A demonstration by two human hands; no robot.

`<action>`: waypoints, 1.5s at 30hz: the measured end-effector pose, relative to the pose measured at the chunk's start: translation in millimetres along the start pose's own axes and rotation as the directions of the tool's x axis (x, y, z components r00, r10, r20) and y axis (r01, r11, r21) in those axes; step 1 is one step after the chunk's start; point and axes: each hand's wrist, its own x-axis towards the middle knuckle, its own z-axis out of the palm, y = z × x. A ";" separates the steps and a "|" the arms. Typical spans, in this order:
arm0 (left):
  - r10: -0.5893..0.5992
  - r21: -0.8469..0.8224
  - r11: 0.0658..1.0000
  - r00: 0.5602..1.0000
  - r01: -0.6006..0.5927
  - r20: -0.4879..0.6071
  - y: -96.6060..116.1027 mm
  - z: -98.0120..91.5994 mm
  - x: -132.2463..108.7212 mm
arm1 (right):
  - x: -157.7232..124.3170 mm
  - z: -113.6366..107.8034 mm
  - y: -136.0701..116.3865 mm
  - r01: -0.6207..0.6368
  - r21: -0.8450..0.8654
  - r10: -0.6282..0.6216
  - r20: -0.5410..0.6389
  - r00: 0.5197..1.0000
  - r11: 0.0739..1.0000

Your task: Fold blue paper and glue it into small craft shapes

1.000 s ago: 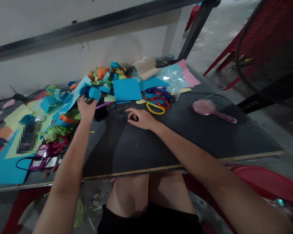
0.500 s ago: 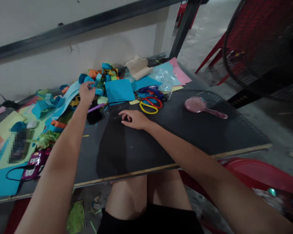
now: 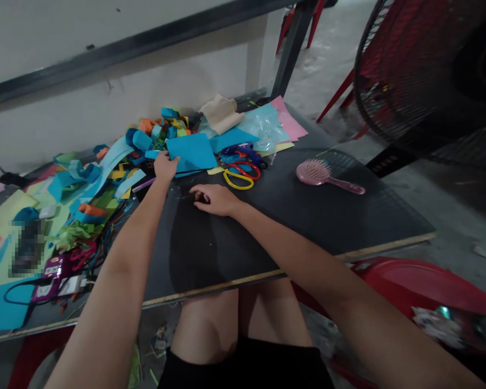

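My left hand (image 3: 166,166) reaches over the table to the left edge of a square blue paper sheet (image 3: 192,152). Its thumb and fingers close on that edge near the lower corner. Palm down and loosely curled, my right hand (image 3: 214,200) rests on the dark tabletop in front of the sheet. Its fingers are apart, and nothing shows in them. Scissors with yellow and red handles (image 3: 238,186) lie just beyond it. Behind my left hand is a pile of folded blue, orange and green paper pieces (image 3: 141,140).
A pink hairbrush (image 3: 314,172) lies on the right of the black table (image 3: 283,216). Clear plastic and pink paper (image 3: 288,121) are at the back. Paper strips, cords and a purple device (image 3: 51,278) crowd the left. A fan (image 3: 409,75) and red stool (image 3: 425,281) stand right.
My left hand has moved right and toward me, from the folded paper pieces to the blue sheet's edge. My right hand keeps its place on the table. The view has shifted slightly.
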 end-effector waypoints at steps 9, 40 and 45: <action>0.135 -0.291 0.935 0.962 -0.203 -0.239 3.4 -69.0 -27.8 | -2.4 -1.4 -2.5 -0.019 0.118 0.034 -0.134 0.990 0.993; 0.157 -0.657 0.752 0.983 -0.055 0.097 -64.6 -60.1 -111.6 | -7.5 6.5 17.1 0.146 0.204 -0.019 -0.521 0.853 0.968; 0.163 -0.641 0.766 0.980 -0.050 0.118 -63.9 -59.7 -111.3 | -9.4 3.7 16.1 0.189 0.076 -0.115 -0.559 0.821 0.979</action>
